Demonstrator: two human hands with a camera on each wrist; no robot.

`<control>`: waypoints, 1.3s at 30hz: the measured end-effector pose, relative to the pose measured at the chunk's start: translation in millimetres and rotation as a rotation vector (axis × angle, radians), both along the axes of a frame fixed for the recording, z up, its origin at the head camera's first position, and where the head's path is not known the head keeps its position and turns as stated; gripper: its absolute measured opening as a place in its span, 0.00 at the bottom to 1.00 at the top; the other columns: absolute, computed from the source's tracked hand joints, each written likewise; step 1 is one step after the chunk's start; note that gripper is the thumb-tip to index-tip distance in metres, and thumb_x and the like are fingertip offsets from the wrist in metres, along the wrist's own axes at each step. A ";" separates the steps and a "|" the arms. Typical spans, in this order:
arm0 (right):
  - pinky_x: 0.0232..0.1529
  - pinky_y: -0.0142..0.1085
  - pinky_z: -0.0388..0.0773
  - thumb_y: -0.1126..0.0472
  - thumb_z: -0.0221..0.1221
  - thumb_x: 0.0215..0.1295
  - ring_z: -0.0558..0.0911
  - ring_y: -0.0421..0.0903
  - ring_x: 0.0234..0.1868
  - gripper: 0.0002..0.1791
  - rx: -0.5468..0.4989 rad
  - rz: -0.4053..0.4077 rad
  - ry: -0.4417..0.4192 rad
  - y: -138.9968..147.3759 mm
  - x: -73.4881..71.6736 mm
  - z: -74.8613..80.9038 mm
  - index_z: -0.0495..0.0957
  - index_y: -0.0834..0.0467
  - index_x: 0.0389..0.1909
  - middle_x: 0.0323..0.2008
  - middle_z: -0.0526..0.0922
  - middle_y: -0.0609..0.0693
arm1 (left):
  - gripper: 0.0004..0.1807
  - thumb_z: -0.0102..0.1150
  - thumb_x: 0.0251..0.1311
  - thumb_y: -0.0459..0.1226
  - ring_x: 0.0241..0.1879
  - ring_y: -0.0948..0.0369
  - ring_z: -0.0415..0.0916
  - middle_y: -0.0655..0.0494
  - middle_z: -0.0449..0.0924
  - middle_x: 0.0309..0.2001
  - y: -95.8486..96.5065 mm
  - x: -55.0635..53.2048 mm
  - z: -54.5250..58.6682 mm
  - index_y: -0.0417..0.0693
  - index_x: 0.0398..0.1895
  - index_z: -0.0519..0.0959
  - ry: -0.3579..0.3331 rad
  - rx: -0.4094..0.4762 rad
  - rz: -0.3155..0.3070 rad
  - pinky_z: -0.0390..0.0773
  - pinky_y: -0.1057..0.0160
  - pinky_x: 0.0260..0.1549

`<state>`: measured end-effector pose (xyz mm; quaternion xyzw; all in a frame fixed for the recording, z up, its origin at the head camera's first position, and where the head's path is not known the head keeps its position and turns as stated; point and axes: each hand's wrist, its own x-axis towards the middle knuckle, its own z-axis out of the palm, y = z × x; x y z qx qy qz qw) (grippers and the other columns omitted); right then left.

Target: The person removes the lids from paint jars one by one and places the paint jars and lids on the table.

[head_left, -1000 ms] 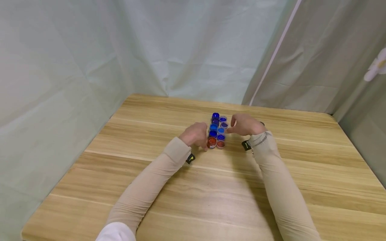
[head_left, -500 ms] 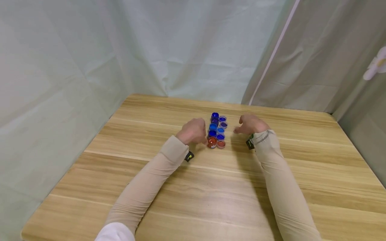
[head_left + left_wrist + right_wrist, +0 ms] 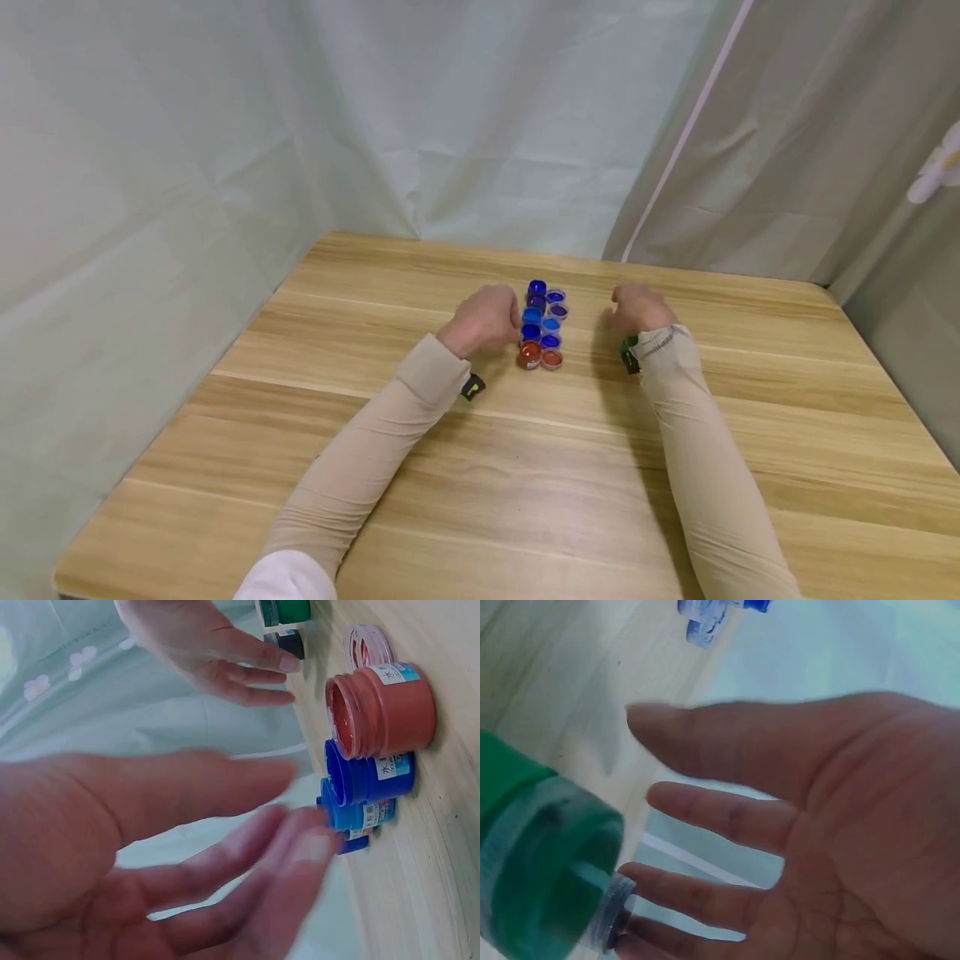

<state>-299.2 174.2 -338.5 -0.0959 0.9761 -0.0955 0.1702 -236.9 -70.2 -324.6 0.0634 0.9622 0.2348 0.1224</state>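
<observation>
Open paint jars stand in a column on the table: a red jar (image 3: 529,357) nearest me, and several blue and purple jars (image 3: 532,317) beyond it. Their lids lie in a matching column on the right, a red-stained lid (image 3: 552,360) among them. My left hand (image 3: 483,318) hovers just left of the jars, thumb and fingers apart with nothing between them. Over to the right, my right hand (image 3: 642,308) has its fingers extended and holds nothing. Close to its fingers are a green jar (image 3: 555,847) and a dark jar (image 3: 291,643); whether they touch is unclear.
The wooden table (image 3: 450,483) reaches back to a pale curtain (image 3: 480,125) behind and at the left. A grey curtain (image 3: 750,150) hangs at the right. Dark wrist devices (image 3: 472,387) sit at both cuffs.
My right hand has moved right, away from the lids. The left hand has risen a little and shifted back from beside the red jar. The jars and lids keep their places.
</observation>
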 end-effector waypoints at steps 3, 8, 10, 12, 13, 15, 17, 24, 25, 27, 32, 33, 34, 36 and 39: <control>0.65 0.60 0.73 0.63 0.55 0.69 0.73 0.72 0.64 0.28 -0.001 -0.038 0.031 3.4 -0.3 -0.9 0.68 0.72 0.66 0.65 0.72 0.74 | 0.07 0.68 0.64 0.39 0.31 0.59 0.78 0.54 0.83 0.35 2.4 -0.7 -0.2 0.47 0.32 0.80 0.105 0.060 0.031 0.75 0.64 0.28; 0.60 0.57 0.78 0.69 0.50 0.66 0.77 0.67 0.60 0.27 0.000 -0.078 0.004 9.1 1.6 -2.3 0.69 0.72 0.66 0.66 0.71 0.74 | 0.09 0.67 0.67 0.42 0.29 0.60 0.79 0.55 0.84 0.32 4.8 -0.8 -1.0 0.48 0.31 0.81 0.184 0.168 0.076 0.75 0.66 0.24; 0.65 0.57 0.75 0.69 0.48 0.68 0.75 0.67 0.63 0.26 -0.010 -0.069 -0.008 11.1 1.5 -3.1 0.68 0.74 0.66 0.67 0.70 0.73 | 0.09 0.66 0.67 0.42 0.28 0.60 0.79 0.55 0.84 0.32 5.5 -0.8 -1.6 0.48 0.31 0.82 0.204 0.206 0.078 0.75 0.66 0.23; 0.66 0.57 0.73 0.68 0.48 0.70 0.75 0.68 0.64 0.24 -0.019 -0.071 -0.006 12.3 1.4 -3.7 0.70 0.74 0.65 0.66 0.72 0.73 | 0.09 0.66 0.67 0.42 0.28 0.60 0.79 0.55 0.84 0.32 6.2 -0.8 -2.5 0.48 0.32 0.83 0.225 0.234 0.070 0.75 0.66 0.24; 0.67 0.57 0.73 0.68 0.48 0.71 0.75 0.68 0.64 0.23 -0.026 -0.071 0.001 12.7 1.3 -4.1 0.71 0.74 0.63 0.65 0.73 0.73 | 0.09 0.66 0.67 0.42 0.29 0.60 0.79 0.55 0.84 0.32 6.6 -0.9 -3.2 0.48 0.32 0.83 0.236 0.244 0.061 0.75 0.66 0.24; 0.63 0.55 0.77 0.67 0.50 0.70 0.78 0.66 0.59 0.21 -0.042 -0.083 0.017 13.2 1.0 -4.6 0.75 0.75 0.58 0.61 0.77 0.72 | 0.08 0.66 0.67 0.42 0.29 0.61 0.79 0.56 0.83 0.32 7.8 -1.3 -4.9 0.48 0.33 0.83 0.258 0.261 0.038 0.77 0.67 0.27; 0.52 0.49 0.82 0.67 0.53 0.67 0.82 0.61 0.48 0.15 -0.050 -0.090 0.041 13.8 1.0 -4.7 0.81 0.74 0.47 0.49 0.83 0.70 | 0.08 0.66 0.67 0.41 0.30 0.61 0.79 0.56 0.83 0.32 9.4 -2.0 -7.0 0.48 0.32 0.82 0.279 0.277 -0.002 0.78 0.67 0.29; 0.23 0.33 0.66 0.67 0.60 0.58 0.68 0.43 0.20 0.15 -0.161 -0.045 0.125 5.6 10.0 12.1 0.73 0.59 0.13 0.15 0.70 0.47 | 0.06 0.67 0.66 0.37 0.36 0.60 0.82 0.53 0.86 0.37 15.4 -3.4 -11.3 0.43 0.40 0.83 0.315 0.376 -0.168 0.82 0.67 0.39; 0.24 0.34 0.68 0.65 0.61 0.60 0.70 0.44 0.22 0.13 -0.179 -0.029 0.130 1.2 13.5 17.8 0.77 0.60 0.17 0.17 0.74 0.47 | 0.08 0.68 0.65 0.36 0.38 0.60 0.83 0.52 0.86 0.39 15.9 -3.5 -11.6 0.43 0.43 0.83 0.313 0.391 -0.183 0.83 0.66 0.41; 0.29 0.36 0.72 0.59 0.64 0.64 0.76 0.46 0.28 0.10 -0.212 0.004 0.123 -9.9 21.3 30.1 0.83 0.62 0.28 0.26 0.83 0.51 | 0.14 0.70 0.63 0.36 0.43 0.57 0.84 0.50 0.87 0.43 16.7 -3.6 -12.1 0.42 0.50 0.82 0.308 0.431 -0.202 0.84 0.64 0.45; 0.36 0.40 0.77 0.51 0.65 0.68 0.82 0.51 0.38 0.17 -0.284 0.100 0.140 -39.4 40.1 53.9 0.84 0.62 0.44 0.42 0.88 0.59 | 0.29 0.76 0.56 0.36 0.54 0.53 0.83 0.47 0.84 0.54 18.7 -3.0 -13.4 0.42 0.61 0.76 0.277 0.567 -0.212 0.83 0.57 0.57; 0.35 0.39 0.77 0.51 0.65 0.68 0.82 0.50 0.37 0.17 -0.296 0.112 0.151 -43.8 43.0 56.3 0.84 0.62 0.44 0.41 0.88 0.58 | 0.30 0.76 0.56 0.36 0.55 0.53 0.83 0.47 0.83 0.55 19.0 -2.6 -14.0 0.43 0.61 0.76 0.270 0.597 -0.204 0.82 0.55 0.58; 0.34 0.39 0.77 0.51 0.65 0.68 0.82 0.50 0.35 0.17 -0.307 0.126 0.162 -47.2 45.1 57.5 0.84 0.62 0.44 0.40 0.88 0.58 | 0.30 0.76 0.55 0.35 0.56 0.53 0.82 0.48 0.83 0.56 19.4 -2.2 -14.8 0.43 0.61 0.76 0.266 0.626 -0.194 0.82 0.55 0.58; 0.32 0.38 0.77 0.52 0.65 0.69 0.81 0.49 0.33 0.16 -0.329 0.141 0.179 -51.9 48.0 58.1 0.84 0.62 0.44 0.39 0.88 0.57 | 0.27 0.76 0.55 0.34 0.54 0.55 0.83 0.49 0.83 0.54 19.7 -1.5 -16.9 0.44 0.58 0.77 0.271 0.669 -0.160 0.83 0.55 0.57; 0.33 0.38 0.78 0.51 0.66 0.68 0.82 0.49 0.33 0.15 -0.356 0.133 0.199 -55.5 49.4 57.2 0.84 0.59 0.44 0.38 0.88 0.56 | 0.22 0.75 0.56 0.32 0.48 0.56 0.84 0.51 0.85 0.48 19.7 -1.2 -19.2 0.44 0.53 0.79 0.290 0.697 -0.091 0.86 0.61 0.50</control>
